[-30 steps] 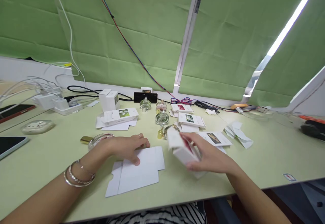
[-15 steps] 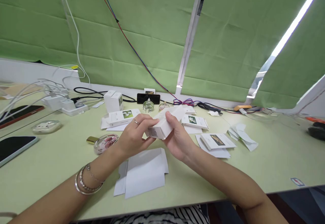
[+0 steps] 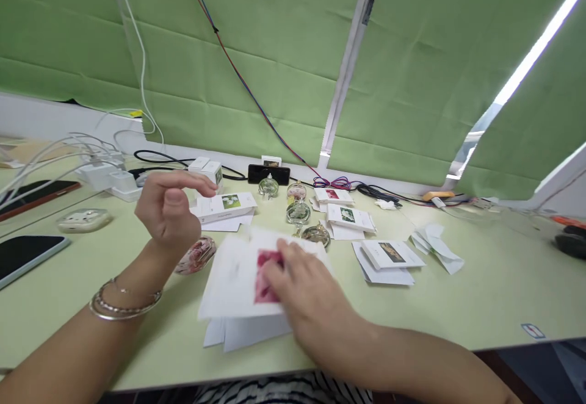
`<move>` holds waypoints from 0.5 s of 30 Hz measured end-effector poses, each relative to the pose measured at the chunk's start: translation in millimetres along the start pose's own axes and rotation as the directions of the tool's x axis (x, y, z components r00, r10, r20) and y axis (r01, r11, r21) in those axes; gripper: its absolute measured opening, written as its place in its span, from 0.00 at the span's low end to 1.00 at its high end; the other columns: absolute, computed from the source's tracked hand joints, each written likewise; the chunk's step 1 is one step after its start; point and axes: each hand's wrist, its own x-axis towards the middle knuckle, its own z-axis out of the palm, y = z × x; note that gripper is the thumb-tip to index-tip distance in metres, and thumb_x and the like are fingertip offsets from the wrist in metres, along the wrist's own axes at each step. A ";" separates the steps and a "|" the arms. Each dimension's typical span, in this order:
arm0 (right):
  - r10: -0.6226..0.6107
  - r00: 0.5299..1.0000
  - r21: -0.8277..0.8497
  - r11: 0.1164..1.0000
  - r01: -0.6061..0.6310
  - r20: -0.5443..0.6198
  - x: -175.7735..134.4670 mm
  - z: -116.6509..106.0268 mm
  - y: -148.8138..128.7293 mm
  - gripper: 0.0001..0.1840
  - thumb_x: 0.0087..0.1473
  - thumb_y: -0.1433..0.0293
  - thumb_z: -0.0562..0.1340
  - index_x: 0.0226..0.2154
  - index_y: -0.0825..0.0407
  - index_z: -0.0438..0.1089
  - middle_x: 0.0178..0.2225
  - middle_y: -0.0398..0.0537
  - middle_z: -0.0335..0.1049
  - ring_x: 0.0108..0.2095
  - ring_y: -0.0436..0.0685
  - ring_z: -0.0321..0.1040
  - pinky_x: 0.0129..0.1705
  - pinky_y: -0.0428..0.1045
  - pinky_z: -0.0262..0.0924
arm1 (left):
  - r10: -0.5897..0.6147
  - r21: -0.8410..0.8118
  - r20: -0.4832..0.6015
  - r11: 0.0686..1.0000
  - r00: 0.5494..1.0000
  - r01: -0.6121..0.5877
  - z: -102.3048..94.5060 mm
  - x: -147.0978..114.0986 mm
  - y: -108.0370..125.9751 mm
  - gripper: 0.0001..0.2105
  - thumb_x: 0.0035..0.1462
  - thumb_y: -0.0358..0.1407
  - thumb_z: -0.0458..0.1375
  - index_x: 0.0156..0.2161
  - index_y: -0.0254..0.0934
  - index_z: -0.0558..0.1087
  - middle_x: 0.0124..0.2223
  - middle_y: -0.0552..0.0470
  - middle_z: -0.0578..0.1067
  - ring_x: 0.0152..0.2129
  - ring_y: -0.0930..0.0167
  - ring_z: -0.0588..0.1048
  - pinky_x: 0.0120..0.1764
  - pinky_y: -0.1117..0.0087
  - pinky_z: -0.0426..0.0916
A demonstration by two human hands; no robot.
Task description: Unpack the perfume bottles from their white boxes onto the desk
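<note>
A white carton with a pink flower picture lies flattened, or nearly so, over a folded white paper insert at the front of the table. My right hand is on the carton's right side, thumb and fingers pressed across the picture; its motion blurs it slightly. My left hand is raised to the left, holding nothing, its fingers bent and the thumb apart from them. Below it, partly hidden by the wrist, rests a round glass bottle with a pink floral pattern.
Glass bottles stand behind the carton. Flat cartons with flower pictures lie to the right and left. A phone leans at the back. Crumpled paper, a phone and tangled white cables flank the area.
Both hands held the carton up as a box; now it is down flat, picture side up, under my right hand. My left hand has let go and moved left and up.
</note>
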 end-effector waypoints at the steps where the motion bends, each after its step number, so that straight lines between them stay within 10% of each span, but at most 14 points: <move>1: -0.012 0.990 -0.047 0.999 0.019 0.138 -0.4 13.1 -3.0 0.24 0.60 0.70 0.51 0.59 0.52 0.54 0.63 0.64 0.45 0.63 0.73 0.44 0.57 0.72 0.47 | -0.007 0.054 -0.012 0.999 1.000 0.007 -2.1 -1.4 -4.2 0.12 0.62 0.41 0.49 0.34 0.37 0.70 0.22 0.56 0.69 0.21 0.73 0.72 0.27 0.68 0.68; 4: -0.032 0.902 -0.012 0.999 0.042 0.430 1.1 39.7 -0.8 0.36 0.58 0.54 0.53 0.62 0.55 0.47 0.64 0.70 0.38 0.63 0.81 0.34 0.54 0.78 0.42 | -0.029 0.200 0.139 0.980 0.990 0.000 -5.9 -8.8 -9.0 0.11 0.62 0.39 0.48 0.33 0.38 0.70 0.22 0.55 0.70 0.21 0.73 0.71 0.25 0.70 0.66; 9: -0.071 0.878 0.102 0.994 0.026 0.473 -3.0 39.4 11.6 0.47 0.51 0.44 0.53 0.64 0.51 0.41 0.65 0.68 0.30 0.64 0.80 0.27 0.56 0.79 0.33 | -0.244 0.453 0.450 0.891 0.859 0.016 -4.3 -3.5 1.7 0.11 0.61 0.38 0.45 0.33 0.41 0.69 0.25 0.54 0.73 0.22 0.71 0.72 0.27 0.70 0.66; 11: -0.079 0.890 0.123 0.992 0.026 0.449 -5.9 36.7 12.0 0.46 0.51 0.44 0.52 0.64 0.49 0.41 0.66 0.66 0.30 0.64 0.79 0.27 0.56 0.79 0.30 | -0.492 0.624 0.548 0.779 0.676 0.061 -9.5 4.8 1.8 0.12 0.60 0.41 0.45 0.39 0.41 0.70 0.33 0.51 0.77 0.29 0.68 0.75 0.32 0.67 0.68; 15: -0.080 0.898 0.116 0.993 0.032 0.434 -7.2 34.1 6.9 0.39 0.55 0.49 0.53 0.63 0.51 0.47 0.65 0.67 0.34 0.64 0.79 0.31 0.55 0.79 0.34 | -0.747 0.750 0.661 0.659 0.069 -0.047 -45.2 -0.5 -13.3 0.28 0.41 0.44 0.62 0.50 0.40 0.69 0.51 0.44 0.73 0.49 0.54 0.69 0.42 0.58 0.69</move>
